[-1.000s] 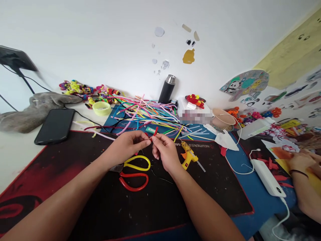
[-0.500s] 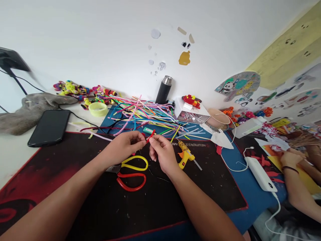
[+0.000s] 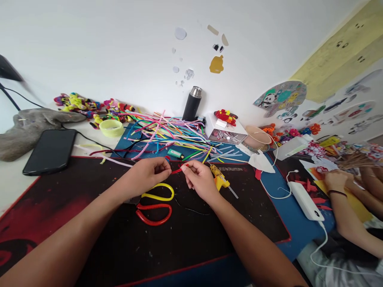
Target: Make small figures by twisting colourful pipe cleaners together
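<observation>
A short red pipe cleaner (image 3: 176, 171) stretches between my two hands above the dark mat. One end is pinched by my left hand (image 3: 151, 173), fingertips together. My right hand (image 3: 199, 179) grips the other end between thumb and forefinger. Below my left hand lie scissors with one yellow and one red handle (image 3: 154, 214); their blades are partly hidden by the wrist. A yellow glue gun (image 3: 220, 179) with a clear stick rests just beyond my right hand. Behind the hands is a heap of multicoloured pipe cleaners (image 3: 167, 133).
A phone (image 3: 50, 151) and a yellow-green tape roll (image 3: 111, 128) are at the left. A black flask (image 3: 192, 104) stands by the wall, near a white box (image 3: 214, 129). On the right lie a white power bank (image 3: 306, 201) with its cable and another person's hand (image 3: 335, 181).
My hands have moved a little apart, and the red pipe cleaner now lies more level between them. The view has shifted slightly.
</observation>
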The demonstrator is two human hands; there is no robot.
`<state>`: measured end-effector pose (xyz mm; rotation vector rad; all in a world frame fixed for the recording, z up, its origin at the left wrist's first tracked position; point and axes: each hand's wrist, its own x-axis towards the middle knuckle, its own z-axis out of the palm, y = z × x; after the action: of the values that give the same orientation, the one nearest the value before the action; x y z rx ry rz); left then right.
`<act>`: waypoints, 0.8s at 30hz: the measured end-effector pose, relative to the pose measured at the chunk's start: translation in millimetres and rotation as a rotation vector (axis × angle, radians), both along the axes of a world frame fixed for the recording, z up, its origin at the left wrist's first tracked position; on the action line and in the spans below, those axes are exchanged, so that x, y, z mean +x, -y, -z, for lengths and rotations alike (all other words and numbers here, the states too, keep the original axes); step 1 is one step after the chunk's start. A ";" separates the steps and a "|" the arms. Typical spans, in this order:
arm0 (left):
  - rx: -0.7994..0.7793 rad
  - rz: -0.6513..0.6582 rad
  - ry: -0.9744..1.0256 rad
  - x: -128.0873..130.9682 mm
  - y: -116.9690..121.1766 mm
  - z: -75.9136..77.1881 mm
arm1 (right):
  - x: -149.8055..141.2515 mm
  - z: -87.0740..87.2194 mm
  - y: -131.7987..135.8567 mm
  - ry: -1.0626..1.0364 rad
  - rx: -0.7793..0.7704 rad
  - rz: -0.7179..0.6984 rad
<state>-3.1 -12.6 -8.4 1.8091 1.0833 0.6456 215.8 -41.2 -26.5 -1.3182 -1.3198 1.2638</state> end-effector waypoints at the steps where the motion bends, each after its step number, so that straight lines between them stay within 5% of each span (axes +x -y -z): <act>1: -0.001 -0.001 -0.012 0.2 0.0 -0.3 | 1.8 0.5 0.6 0.015 -0.011 -0.015; 12: 0.000 0.021 -0.075 2.0 -0.6 5.6 | 16.0 -1.1 5.2 0.168 -0.030 -0.117; 24: 0.044 -0.078 -0.045 1.7 -0.7 3.1 | 31.1 2.8 -8.7 0.261 -0.078 0.005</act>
<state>-1.4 -11.9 -11.5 1.8340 1.1828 0.6832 247.0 -32.5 -29.3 -1.5830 -1.4564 1.1791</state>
